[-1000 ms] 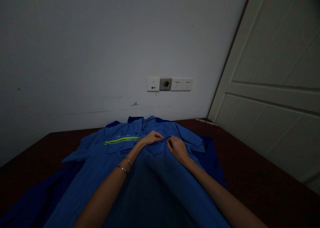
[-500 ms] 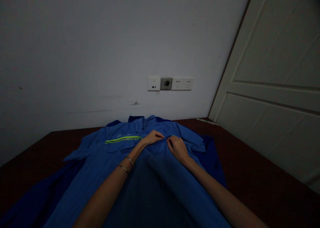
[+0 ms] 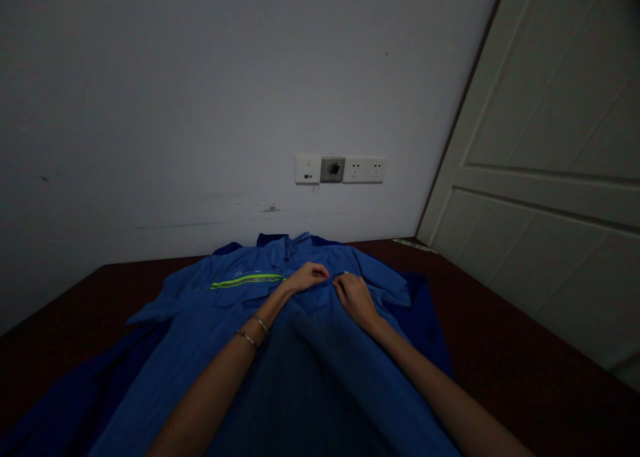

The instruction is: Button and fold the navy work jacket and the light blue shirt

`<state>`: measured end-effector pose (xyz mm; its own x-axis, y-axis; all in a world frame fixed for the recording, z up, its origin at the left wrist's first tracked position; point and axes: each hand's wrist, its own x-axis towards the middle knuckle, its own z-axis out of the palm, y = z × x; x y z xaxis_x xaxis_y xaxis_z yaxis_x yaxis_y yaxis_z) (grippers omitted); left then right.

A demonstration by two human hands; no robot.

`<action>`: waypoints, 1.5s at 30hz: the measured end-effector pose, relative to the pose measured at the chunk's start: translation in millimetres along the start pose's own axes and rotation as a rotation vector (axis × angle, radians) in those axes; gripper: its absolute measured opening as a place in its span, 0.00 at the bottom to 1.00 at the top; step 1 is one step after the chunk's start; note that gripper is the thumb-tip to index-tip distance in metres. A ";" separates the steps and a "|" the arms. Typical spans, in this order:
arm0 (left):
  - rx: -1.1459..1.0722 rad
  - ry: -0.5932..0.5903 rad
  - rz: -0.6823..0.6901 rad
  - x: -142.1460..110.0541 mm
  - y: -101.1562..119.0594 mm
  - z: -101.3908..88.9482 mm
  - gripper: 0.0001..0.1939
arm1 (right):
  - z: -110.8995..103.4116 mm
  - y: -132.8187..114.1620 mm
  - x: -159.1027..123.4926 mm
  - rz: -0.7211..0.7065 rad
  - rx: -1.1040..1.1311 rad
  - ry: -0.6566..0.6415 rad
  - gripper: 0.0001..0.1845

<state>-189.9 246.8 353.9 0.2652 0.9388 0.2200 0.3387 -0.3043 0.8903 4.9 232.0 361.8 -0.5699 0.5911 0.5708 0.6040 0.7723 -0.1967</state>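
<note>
A light blue short-sleeved work shirt [image 3: 185, 350] with a yellow-green stripe across the chest lies spread out, its collar toward the wall. My left hand [image 3: 307, 277] is closed in a pinch on the front edge of the shirt at chest height. Close beside it, my right hand [image 3: 354, 295] also pinches the raised front edge, fingertips curled over the cloth. A small gap separates the two hands. Whether a button lies between the fingers is too small and dark to see. Under the shirt, a darker blue garment [image 3: 425, 317] shows at both sides.
The dark red-brown tabletop [image 3: 493, 337] runs up to a pale wall [image 3: 175, 110]. Wall sockets [image 3: 364, 170] sit above the shirt's collar. A white panelled door [image 3: 550, 177] stands at the right, and a thin printed strip [image 3: 414, 245] lies near the corner.
Both hands stay at the same place on the shirt front. The left fingers have shifted very slightly; the view has tilted a touch.
</note>
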 end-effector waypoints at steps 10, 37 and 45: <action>0.037 -0.022 -0.017 0.2 -3.1 -0.4 0.08 | -1.6 -3.9 0.0 0.051 0.027 -0.020 0.11; 0.261 -0.081 0.144 -2.3 20.3 1.5 0.05 | -35.1 8.1 17.0 -0.197 -0.105 -0.193 0.08; 0.353 -0.079 0.145 -5.5 28.6 6.4 0.04 | -30.7 15.7 19.3 -0.213 0.071 -0.257 0.09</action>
<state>-175.9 231.9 375.6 0.3967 0.8710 0.2898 0.5792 -0.4824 0.6572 20.4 248.4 394.2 -0.8062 0.4472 0.3874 0.4211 0.8936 -0.1553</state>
